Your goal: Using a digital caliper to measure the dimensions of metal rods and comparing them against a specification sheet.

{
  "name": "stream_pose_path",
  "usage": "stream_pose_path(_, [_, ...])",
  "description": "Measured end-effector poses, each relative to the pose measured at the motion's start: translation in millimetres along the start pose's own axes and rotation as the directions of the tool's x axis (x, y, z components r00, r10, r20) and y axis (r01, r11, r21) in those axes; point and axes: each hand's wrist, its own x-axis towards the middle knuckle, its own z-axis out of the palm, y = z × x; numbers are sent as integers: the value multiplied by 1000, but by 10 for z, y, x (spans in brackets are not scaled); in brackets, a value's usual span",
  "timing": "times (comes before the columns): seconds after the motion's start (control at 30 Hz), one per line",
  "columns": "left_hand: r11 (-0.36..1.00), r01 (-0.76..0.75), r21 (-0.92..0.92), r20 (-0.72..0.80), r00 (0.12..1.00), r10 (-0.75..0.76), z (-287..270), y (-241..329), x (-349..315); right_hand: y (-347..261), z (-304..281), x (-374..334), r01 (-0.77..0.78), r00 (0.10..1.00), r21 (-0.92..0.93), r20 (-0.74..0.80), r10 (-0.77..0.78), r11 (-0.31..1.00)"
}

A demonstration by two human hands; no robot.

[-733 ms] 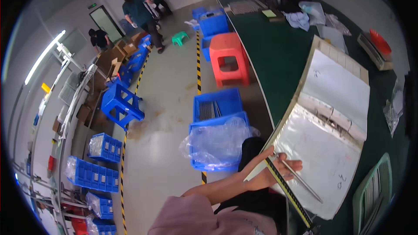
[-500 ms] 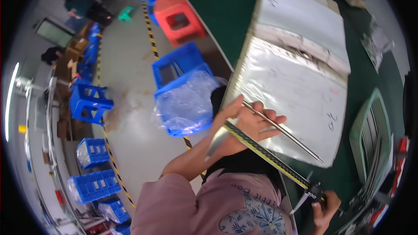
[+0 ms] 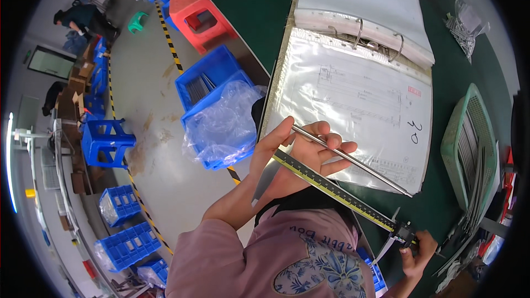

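Note:
My left hand [image 3: 301, 160] holds a thin metal rod [image 3: 364, 168] between thumb and fingers; the rod slants down to the right over the binder page. Across that palm lies the far end of a digital caliper [image 3: 337, 192], its pointed jaw hanging by the wrist. The caliper's beam carries a black and yellow scale. At its other end, my right hand [image 3: 419, 254] is closed around the black slider with the display. The two jaws stand wide apart, with the rod outside them. Beneath the rod, an open ring binder [image 3: 353, 99] shows a drawing in a clear sleeve.
A pale green basket [image 3: 454, 149] of thin rods stands on the dark green table [image 3: 248, 3] at right. A clear bag [image 3: 466, 19] lies beyond. To the left are blue bins [image 3: 212, 107], one under plastic film, and a red stool [image 3: 201, 14]. People are farther back.
The whole view has shifted, so the binder and bins sit farther left. Both hands keep their hold, and the rod and caliper stay in nearly the same relation.

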Motion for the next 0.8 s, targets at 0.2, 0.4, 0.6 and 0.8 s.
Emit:
stream_pose_path(0.2, [1000,-12,22,2,1000,12,-17,21,-30,-35,20,100,8,1000,4,21,-8,1000])
stream_pose_path(0.4, [1000,7,-7,-2,1000,-7,-28,16,15,-72,-7,120,-23,998,-23,61,24,999])
stream_pose_path(0.6, [1000,-9,-3,-58,998,9,18,-21,-20,-18,-15,72,-15,997,-62,80,20,998])
stream_pose_path(0.8, [1000,4,0,-66,998,-3,-18,-30,-3,-65,-41,11,-65,995,-98,62,71,993])
